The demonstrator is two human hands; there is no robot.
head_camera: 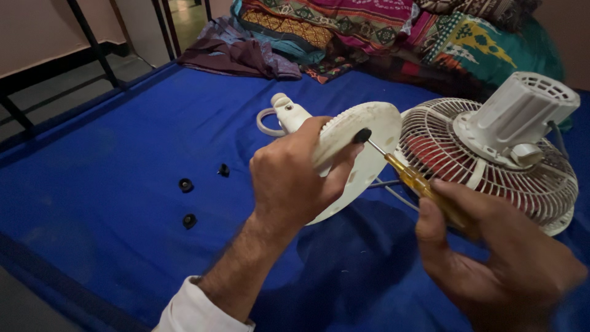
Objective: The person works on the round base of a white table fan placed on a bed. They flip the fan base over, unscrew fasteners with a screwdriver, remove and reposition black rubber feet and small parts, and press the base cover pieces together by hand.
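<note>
Gripping the round off-white plastic fan base (362,154) by its rim, the left hand (295,178) has its fingers curled shut over the edge and thumb pressed on the near face, holding the disc tilted up off the bed. That base looks light, stiff and hollow, a little slick on its moulded surface, so the rim and the stubby neck (289,114) seem the surest places to take hold; thin plastic near the screw holes could likely crack under hard levering. The right hand (491,246) is closed around the amber translucent handle of a slim screwdriver (409,175), its steel shaft meeting a small black rubber foot (362,135) on the disc's edge.

Just beside the base lies the white wire-grille fan head (491,166), face down, its ribbed motor housing (522,114) uppermost; the grille appears springy and easily bent. Three more black rubber feet (186,184) sit loose on the smooth blue bed sheet (123,154). Patterned folded cloths (381,31) are heaped at the far edge.
</note>
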